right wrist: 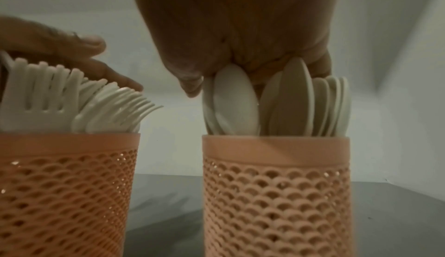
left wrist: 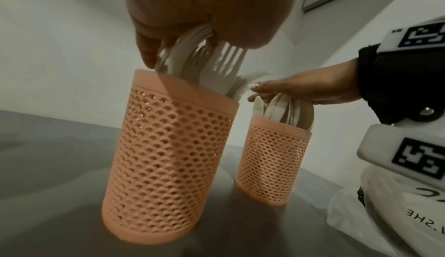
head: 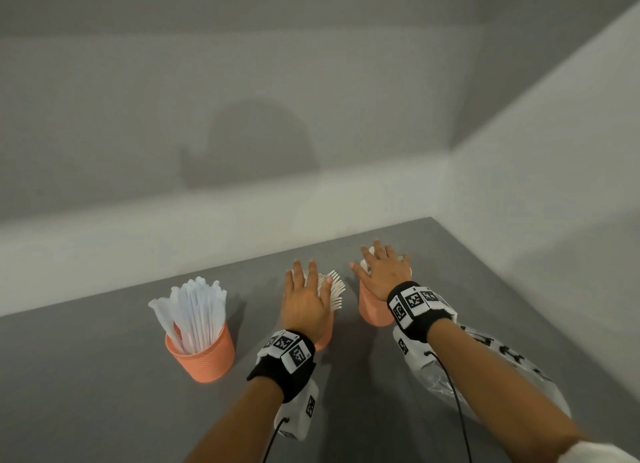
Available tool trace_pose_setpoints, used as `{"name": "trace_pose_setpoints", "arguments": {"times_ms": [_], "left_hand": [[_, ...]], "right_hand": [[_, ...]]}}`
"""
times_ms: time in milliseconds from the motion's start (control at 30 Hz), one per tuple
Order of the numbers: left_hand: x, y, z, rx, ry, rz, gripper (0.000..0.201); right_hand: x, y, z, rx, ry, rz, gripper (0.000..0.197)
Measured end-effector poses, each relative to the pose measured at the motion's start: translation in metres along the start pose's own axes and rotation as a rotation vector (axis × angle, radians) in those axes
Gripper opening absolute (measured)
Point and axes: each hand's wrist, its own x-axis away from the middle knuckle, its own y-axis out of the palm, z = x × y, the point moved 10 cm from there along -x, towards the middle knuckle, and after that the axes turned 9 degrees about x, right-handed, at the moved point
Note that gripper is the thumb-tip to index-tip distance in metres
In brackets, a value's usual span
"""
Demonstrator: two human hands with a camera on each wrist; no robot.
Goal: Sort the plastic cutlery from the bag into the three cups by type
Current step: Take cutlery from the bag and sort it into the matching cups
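Three orange perforated cups stand in a row on the grey table (head: 104, 376). The left cup (head: 204, 355) holds white knives (head: 194, 310). My left hand (head: 304, 296) lies flat, fingers straight, on the white forks (head: 336, 289) in the middle cup (left wrist: 168, 166). My right hand (head: 382, 272) rests flat, fingers spread, on the white spoons (right wrist: 277, 101) in the right cup (right wrist: 277, 194). In the right wrist view the forks (right wrist: 72, 101) fan out of the middle cup (right wrist: 65, 190). The plastic bag (head: 498, 376) lies under my right forearm.
A pale wall runs behind the table's far edge, and a second wall meets it at the right. Bare grey table lies in front of the cups and to the left.
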Motion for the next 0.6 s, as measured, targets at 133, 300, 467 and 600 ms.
{"name": "trace_pose_setpoints", "arguments": {"times_ms": [133,300,467,600], "left_hand": [[0.005,-0.007,0.012,-0.003,0.104,0.041,0.050],[-0.006,0.002,-0.010,0.144,-0.004,0.043,0.053],[-0.007,-0.001,-0.013,0.140,-0.042,-0.047,0.069],[0.000,-0.029,-0.007,0.259,0.017,0.010,0.082]], "right_hand": [[0.000,0.000,-0.001,0.025,0.001,-0.013,0.063],[-0.001,0.002,-0.001,0.021,-0.004,-0.033,0.071],[0.004,-0.014,0.006,-0.298,0.022,0.080,0.076],[0.020,-0.039,0.007,-0.437,0.009,0.237,0.076]]}}
